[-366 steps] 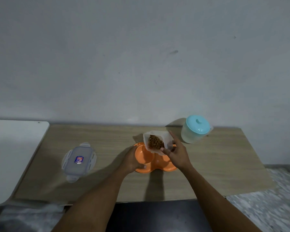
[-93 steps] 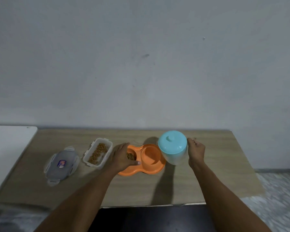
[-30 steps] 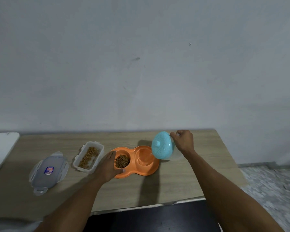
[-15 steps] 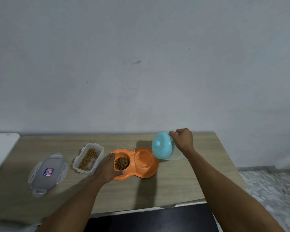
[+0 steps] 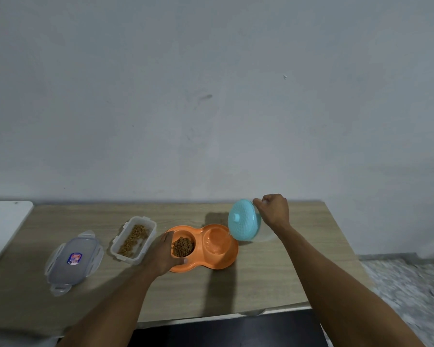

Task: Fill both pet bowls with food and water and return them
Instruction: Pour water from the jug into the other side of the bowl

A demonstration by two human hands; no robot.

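Orange double bowl (image 5: 224, 263) sits mid-way along the wooden table (image 5: 261, 286), long axis left-right. 2 compartments: the left 1 holds a heap of kibble (image 5: 183, 246); the right 1 looks glossy and wet, fill level can't tell.

Left hand (image 5: 161, 256) grips the bowl's left end, fingers curled over the far rim, thumb laid along the near rim.

Right hand (image 5: 273, 211) is clenched on the far upper side of the jug (image 5: 262, 237). Which part it grips is hidden by the fist. Jug is well off upright, tipped toward the left, with its teal lid (image 5: 243, 222) on and facing the camera. Lid's lower edge is at the right compartment's rim; touching or just above, can't tell. Whether water is flowing, can't tell.

Clear food tub (image 5: 135, 259) is just left of the left hand, open, more kibble spread along its floor. Tub lid (image 5: 73, 261) lies flat further left, apart from the tub, sticker up.

White surface (image 5: 5, 221) sits at the table's left edge. Grey wall (image 5: 211, 108) behind.
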